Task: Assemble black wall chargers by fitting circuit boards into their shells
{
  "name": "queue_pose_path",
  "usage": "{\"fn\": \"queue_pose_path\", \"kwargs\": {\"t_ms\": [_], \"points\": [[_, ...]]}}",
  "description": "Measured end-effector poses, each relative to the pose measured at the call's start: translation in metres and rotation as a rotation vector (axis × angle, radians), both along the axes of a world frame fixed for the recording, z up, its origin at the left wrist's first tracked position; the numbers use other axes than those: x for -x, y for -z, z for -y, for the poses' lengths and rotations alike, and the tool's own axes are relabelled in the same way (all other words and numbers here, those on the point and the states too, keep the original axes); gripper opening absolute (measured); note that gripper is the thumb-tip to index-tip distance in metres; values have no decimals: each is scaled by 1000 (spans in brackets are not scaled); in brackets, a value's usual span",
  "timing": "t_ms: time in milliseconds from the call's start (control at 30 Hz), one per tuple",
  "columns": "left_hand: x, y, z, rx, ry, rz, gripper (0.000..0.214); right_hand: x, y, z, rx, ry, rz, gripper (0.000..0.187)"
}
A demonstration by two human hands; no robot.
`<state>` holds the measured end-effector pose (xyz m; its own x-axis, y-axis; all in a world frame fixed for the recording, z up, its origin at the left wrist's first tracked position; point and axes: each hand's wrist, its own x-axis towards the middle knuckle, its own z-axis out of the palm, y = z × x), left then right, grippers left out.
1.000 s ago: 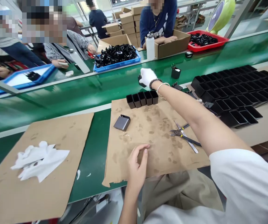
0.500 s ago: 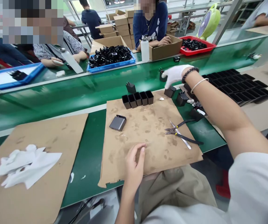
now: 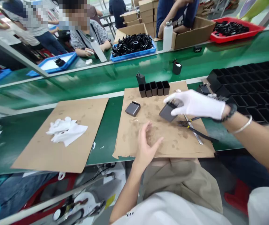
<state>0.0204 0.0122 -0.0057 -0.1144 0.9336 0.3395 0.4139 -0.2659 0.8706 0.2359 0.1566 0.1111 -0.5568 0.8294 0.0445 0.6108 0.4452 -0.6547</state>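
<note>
Now, by label:
Dark grey block (image 3: 167, 112): pinched in the gloved fingers, tilted, held just above the stained cardboard sheet (image 3: 148, 140), over its right half.
Right hand (image 3: 196, 103): white glove, bead band and thin bangle at the wrist; fingers closed on the block from the right; reaches in over the sheet's right edge.
Left hand (image 3: 147, 147): bare, fingers spread and slightly curled, empty; raised over the near middle of the sheet, below and left of the block, not touching it.
Pliers (image 3: 190, 125): flat on the sheet's right part, just under the gloved hand, handles running out toward the right edge.
Second grey block (image 3: 132, 108): lying on the sheet's left part, well apart from the held one.
Row of black cases (image 3: 153, 88): five open-topped, side by side at the sheet's far edge; one more black piece (image 3: 140, 78) just behind the row, on the green belt.
Black tray grid (image 3: 247, 84): right of the sheet, many empty cells.
Second cardboard sheet (image 3: 61, 147): left of the stained sheet, a green strip of surface (image 3: 104, 137) between them; crumpled white cloth (image 3: 65, 129) on it.
Blue bin (image 3: 133, 50): beyond the belt, across from the stained sheet, heaped with black parts; other people seated behind it.
</note>
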Motion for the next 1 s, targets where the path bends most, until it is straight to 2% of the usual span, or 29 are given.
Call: {"fn": "queue_pose_path", "kwargs": {"t_ms": [67,133,200,333,467,567,633,667,733,833,900,1000], "points": [[-8,-4,1,-94,-15,-77,84,15,14,40,73,-17,-28,51],[-13,-7,3,-168,-19,-159,76,24,26,70,174,2,-98,52],[-14,-11,6,-216,7,-206,64,27,35,87,319,17,-233,49],[-10,-14,11,-244,107,-193,64,18,43,98,555,30,-500,42],[-7,-13,14,-223,200,-84,66,9,42,102,646,38,-600,44],[-9,-13,17,-178,213,-32,68,9,42,110,668,91,-599,44],[-12,-13,18,-163,181,-40,67,12,44,119,587,192,-559,46],[-13,-13,18,-162,155,-53,65,15,47,124,499,258,-526,47],[-17,-10,17,-163,101,-77,60,21,54,134,246,377,-464,46],[-22,-4,15,-151,37,-83,56,31,67,143,-63,451,-428,31],[-26,1,11,-125,20,-69,55,37,75,145,-127,485,-446,22],[-29,7,6,-101,25,-45,54,43,81,143,-101,567,-474,10]]}}
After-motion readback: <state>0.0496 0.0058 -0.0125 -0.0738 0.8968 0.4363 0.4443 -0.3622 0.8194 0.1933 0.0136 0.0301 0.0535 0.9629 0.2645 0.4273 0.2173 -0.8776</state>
